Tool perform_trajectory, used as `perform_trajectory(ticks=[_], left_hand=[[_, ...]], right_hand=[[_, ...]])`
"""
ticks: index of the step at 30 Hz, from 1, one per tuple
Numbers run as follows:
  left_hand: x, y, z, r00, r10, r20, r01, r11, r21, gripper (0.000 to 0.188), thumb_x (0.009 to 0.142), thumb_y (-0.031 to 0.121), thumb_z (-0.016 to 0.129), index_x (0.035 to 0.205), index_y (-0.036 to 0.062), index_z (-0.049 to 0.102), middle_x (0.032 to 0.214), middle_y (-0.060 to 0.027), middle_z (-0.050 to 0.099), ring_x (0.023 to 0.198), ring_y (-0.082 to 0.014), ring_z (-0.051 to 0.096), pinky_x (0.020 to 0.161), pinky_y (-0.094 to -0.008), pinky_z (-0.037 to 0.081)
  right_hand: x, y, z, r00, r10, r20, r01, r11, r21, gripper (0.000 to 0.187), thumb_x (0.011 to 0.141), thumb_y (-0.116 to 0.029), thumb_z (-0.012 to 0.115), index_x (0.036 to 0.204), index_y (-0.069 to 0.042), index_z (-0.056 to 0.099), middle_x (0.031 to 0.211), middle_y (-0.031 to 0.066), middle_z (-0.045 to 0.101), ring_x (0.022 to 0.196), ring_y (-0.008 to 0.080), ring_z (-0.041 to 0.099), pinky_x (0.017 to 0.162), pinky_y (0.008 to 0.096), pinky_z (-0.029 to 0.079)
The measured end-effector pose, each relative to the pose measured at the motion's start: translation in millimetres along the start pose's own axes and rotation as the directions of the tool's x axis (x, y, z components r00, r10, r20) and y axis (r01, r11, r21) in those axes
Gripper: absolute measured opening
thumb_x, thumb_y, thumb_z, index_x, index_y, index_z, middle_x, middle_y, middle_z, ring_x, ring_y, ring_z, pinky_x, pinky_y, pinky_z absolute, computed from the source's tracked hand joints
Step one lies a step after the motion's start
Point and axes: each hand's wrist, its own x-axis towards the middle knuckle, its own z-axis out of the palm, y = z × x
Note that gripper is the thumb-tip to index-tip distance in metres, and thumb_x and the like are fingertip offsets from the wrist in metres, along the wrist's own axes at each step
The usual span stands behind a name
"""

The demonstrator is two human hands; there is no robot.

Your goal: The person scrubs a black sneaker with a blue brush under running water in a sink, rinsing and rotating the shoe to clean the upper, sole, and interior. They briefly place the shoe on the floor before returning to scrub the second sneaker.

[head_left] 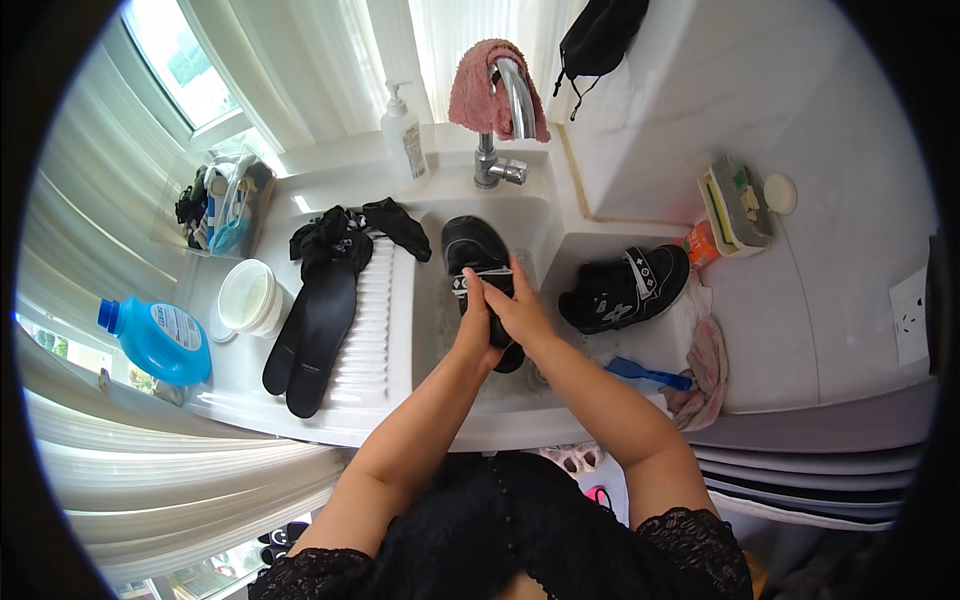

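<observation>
Over the sink basin (432,350), both my hands are closed around a black shoe (474,238) with a white-patterned strap, its toe pointing away from me. My left hand (476,322) grips its left side, fingers mostly hidden. From the right, my right hand (522,312) presses on the strap and side. A matching black shoe (625,290) lies on its side on the ledge to the right. Below it sits a blue brush (648,374). Two black insoles (320,345) and a bunched black cloth (345,238) rest on the ribbed washboard (370,340) at the left.
Behind the basin stands a chrome faucet (515,100) draped with a pink cloth (478,85). A pump bottle (404,140), a white tub (250,298), a blue detergent bottle (165,342) and a clear bin (225,205) line the left. On the right are a sponge caddy (735,210) and a pink rag (708,370).
</observation>
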Motion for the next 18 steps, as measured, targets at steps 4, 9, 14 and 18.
perform_trajectory(ticks=[4,9,14,18], left_hand=[[3.8,3.0,6.8,0.963,0.163,-0.215,-0.115,0.969,0.220,0.068,0.093,0.060,0.047,0.123,-0.0003,0.054,0.113,-0.0114,0.061,0.099,-0.0193,0.059,0.084,-0.0314,0.048],[15.6,12.0,3.4,0.876,0.467,-0.123,-0.348,0.787,0.510,0.046,0.092,0.040,0.062,0.110,-0.0032,0.062,0.093,-0.0058,0.065,0.081,-0.0128,0.059,0.072,-0.0270,0.047],[15.6,37.5,13.6,0.922,0.384,-0.050,-0.331,0.850,0.410,0.042,0.091,0.038,0.064,0.104,-0.0018,0.063,0.090,-0.0058,0.065,0.077,-0.0130,0.061,0.066,-0.0273,0.050],[27.6,54.8,1.9,0.980,0.186,0.064,-0.196,0.954,0.225,0.057,0.093,0.053,0.051,0.118,0.0024,0.058,0.105,-0.0137,0.067,0.089,-0.0270,0.067,0.079,-0.0373,0.055]], right_hand=[[11.5,11.2,2.3,0.982,-0.188,0.014,0.189,0.972,-0.140,0.070,0.098,-0.041,0.046,0.150,-0.004,0.018,0.138,0.0249,0.047,0.129,0.0345,0.045,0.105,0.0347,0.035],[12.0,15.4,1.9,0.937,-0.349,-0.012,0.349,0.937,0.002,0.065,0.101,-0.040,0.042,0.150,-0.003,0.020,0.143,0.0211,0.042,0.132,0.0290,0.042,0.107,0.0337,0.033],[5.3,-7.4,-1.0,0.934,-0.357,0.008,0.355,0.930,0.100,0.068,0.099,-0.038,0.048,0.149,-0.002,0.020,0.144,0.0188,0.040,0.131,0.0256,0.041,0.107,0.0335,0.032],[15.6,-8.5,-13.1,0.963,-0.268,0.006,0.254,0.919,0.303,0.080,0.093,-0.037,0.062,0.150,-0.002,0.018,0.144,0.0189,0.038,0.129,0.0268,0.042,0.107,0.0371,0.033]])
